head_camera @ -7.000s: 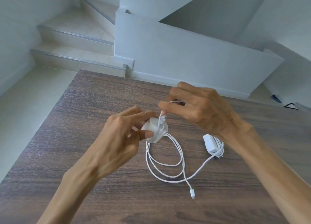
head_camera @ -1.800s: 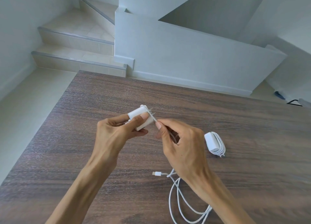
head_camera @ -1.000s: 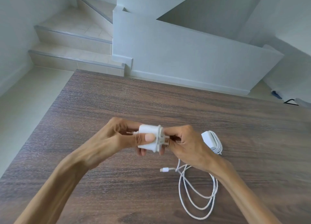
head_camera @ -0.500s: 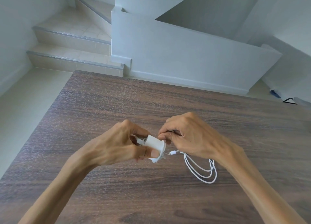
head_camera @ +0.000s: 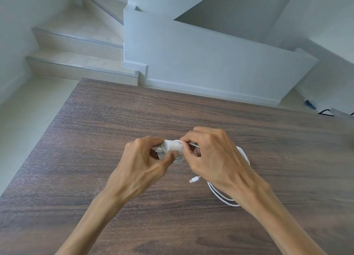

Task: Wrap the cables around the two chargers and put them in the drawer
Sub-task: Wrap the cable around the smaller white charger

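Both hands meet above the wooden surface (head_camera: 95, 139). The left hand (head_camera: 141, 164) grips the white charger (head_camera: 173, 145), thumb curled under it; the right hand (head_camera: 212, 155) pinches the cable (head_camera: 220, 196) beside it. Loose loops and the plug end (head_camera: 194, 179) lie on the surface below the right wrist.

Dark wood-grain table (head_camera: 118, 120); beige tiled stairs (head_camera: 76, 43); white half-wall (head_camera: 201, 63); pale floor (head_camera: 28, 111).

Your left hand (head_camera: 142, 165) and right hand (head_camera: 212, 157) are bare, no rings or watch showing, and both forearms run unsleeved to the near edge.
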